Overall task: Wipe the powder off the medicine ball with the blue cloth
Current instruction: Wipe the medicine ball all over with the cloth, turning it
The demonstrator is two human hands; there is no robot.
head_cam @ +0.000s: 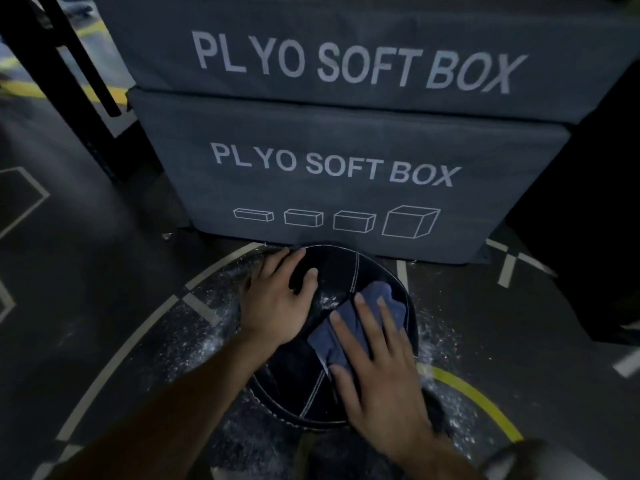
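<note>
A black medicine ball with white stitching sits on the dark floor in front of me. A patch of white powder clings to its top. My left hand lies flat on the ball's upper left side, fingers straight. The blue cloth is spread over the ball's right side. My right hand presses down on the cloth with straight, spread fingers. The cloth's near part is hidden under that hand.
Two stacked grey plyo soft boxes stand right behind the ball. White powder is scattered on the floor around it, over white and yellow floor lines. A black rack upright rises at the upper left.
</note>
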